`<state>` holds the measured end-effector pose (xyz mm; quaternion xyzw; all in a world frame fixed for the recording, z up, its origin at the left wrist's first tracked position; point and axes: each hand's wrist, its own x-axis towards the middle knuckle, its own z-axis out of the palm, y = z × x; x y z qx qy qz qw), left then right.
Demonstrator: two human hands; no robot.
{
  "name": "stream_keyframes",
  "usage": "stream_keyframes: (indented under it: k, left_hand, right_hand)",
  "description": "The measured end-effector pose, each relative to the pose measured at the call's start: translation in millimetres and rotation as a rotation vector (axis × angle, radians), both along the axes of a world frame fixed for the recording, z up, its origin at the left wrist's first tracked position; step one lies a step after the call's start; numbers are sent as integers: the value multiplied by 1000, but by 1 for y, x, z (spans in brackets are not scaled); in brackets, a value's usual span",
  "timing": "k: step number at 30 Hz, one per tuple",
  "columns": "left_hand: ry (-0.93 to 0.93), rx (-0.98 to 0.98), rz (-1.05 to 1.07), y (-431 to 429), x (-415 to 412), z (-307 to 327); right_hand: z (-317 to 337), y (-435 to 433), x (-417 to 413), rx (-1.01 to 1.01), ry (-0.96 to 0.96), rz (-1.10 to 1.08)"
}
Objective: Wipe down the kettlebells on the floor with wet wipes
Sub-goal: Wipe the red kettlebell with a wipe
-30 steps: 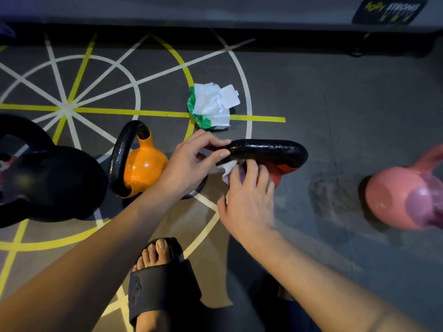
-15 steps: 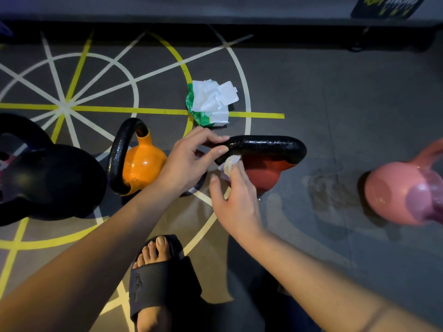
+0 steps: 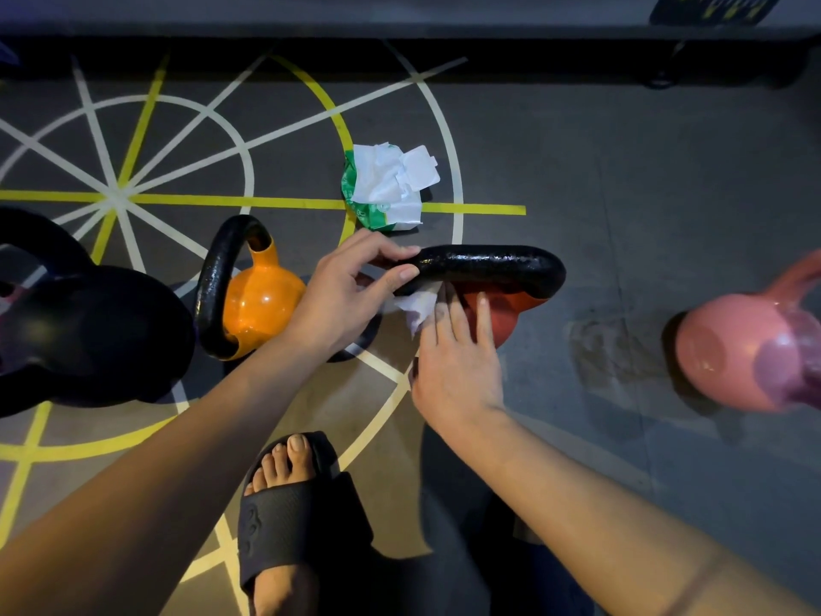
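Observation:
A red kettlebell (image 3: pixel 511 311) with a thick black handle (image 3: pixel 488 264) stands in the middle of the floor. My left hand (image 3: pixel 346 295) grips the left end of that handle, thumb under and fingers over. My right hand (image 3: pixel 457 362) presses a white wet wipe (image 3: pixel 415 306) against the red body just below the handle, fingers laid fairly flat. An orange kettlebell (image 3: pixel 262 304) with a black handle lies to the left. Farther left lies a large black kettlebell (image 3: pixel 89 331). A pink kettlebell (image 3: pixel 746 353) lies at the right.
An open green-and-white pack of wet wipes (image 3: pixel 386 188) lies on the floor just behind the red kettlebell. My foot in a black slide sandal (image 3: pixel 288 517) is planted near the bottom centre. A dark bench edge (image 3: pixel 400 46) runs along the back.
My right hand with the wipe has slid right and up onto the red body, after pulling back to the left half a second ago. My left hand has kept its hold on the handle.

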<state>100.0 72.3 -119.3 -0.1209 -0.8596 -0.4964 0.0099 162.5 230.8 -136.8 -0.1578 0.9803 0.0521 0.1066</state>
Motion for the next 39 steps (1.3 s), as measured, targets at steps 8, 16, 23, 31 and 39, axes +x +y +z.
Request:
stream_keyframes:
  k: [8, 16, 23, 31, 39]
  left_hand:
    - [9, 4, 5, 1, -1, -4]
    - [10, -5, -6, 1, 0, -2]
    - [-1, 7, 12, 2, 2, -2]
    - [-7, 16, -5, 1, 2, 1]
    - [-74, -34, -3, 17, -28, 33]
  right_hand:
    - [4, -10, 4, -817, -43, -288]
    - [10, -9, 11, -1161, -88, -449]
    - [45, 21, -23, -2519, -578, -1214]
    - [56, 46, -17, -2677, -596, -1253]
    - [50, 65, -10, -2632, -552, -1306]
